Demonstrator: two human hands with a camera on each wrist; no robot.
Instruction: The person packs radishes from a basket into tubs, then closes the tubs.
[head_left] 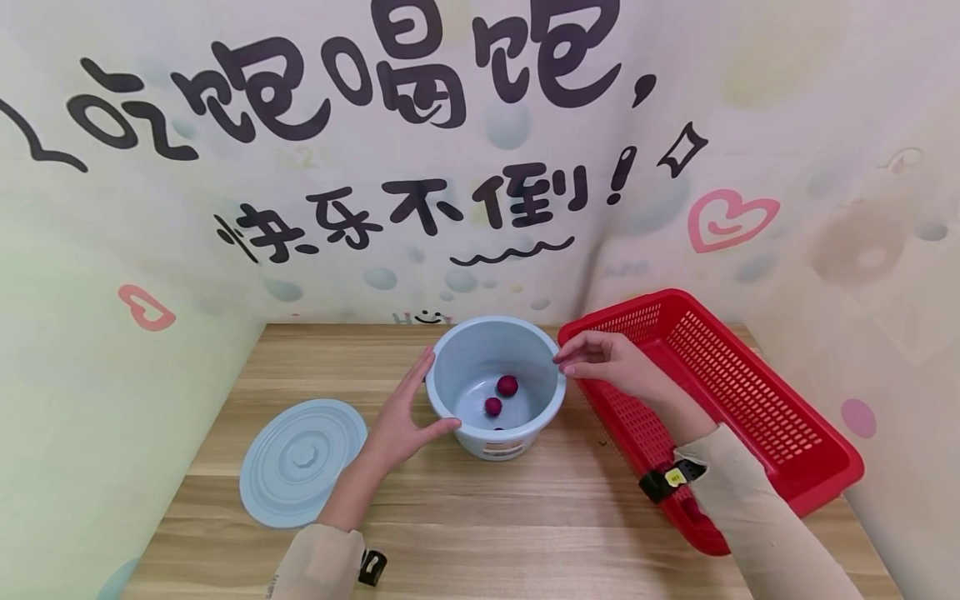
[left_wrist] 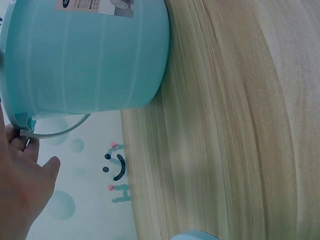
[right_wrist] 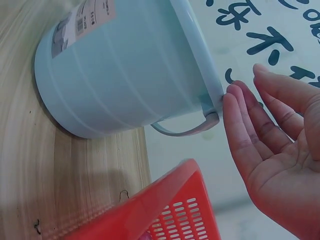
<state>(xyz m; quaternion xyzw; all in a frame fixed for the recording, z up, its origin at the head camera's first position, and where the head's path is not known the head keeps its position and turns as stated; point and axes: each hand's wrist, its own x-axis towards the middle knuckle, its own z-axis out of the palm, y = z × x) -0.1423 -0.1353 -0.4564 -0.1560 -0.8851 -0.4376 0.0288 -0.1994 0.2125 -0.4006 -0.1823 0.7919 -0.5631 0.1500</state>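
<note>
The left hand (head_left: 397, 421) lies flat against the near left side of the light blue bucket (head_left: 497, 386), fingers straight, thumb along the rim, gripping nothing. The right hand (head_left: 611, 360) hovers at the bucket's right rim with its fingers straight and relaxed, the fingertips (right_wrist: 234, 100) just at the rim where the thin handle (right_wrist: 186, 130) hangs down; it holds nothing. The bucket stands upright toward the back middle of the wooden tabletop (head_left: 525, 517), and two small dark red balls (head_left: 507, 385) lie on its bottom. A red mesh basket (head_left: 738, 400) sits just beside the bucket along the right edge, under the right forearm. The bucket's round blue lid (head_left: 300, 462) lies flat near the left edge.
</note>
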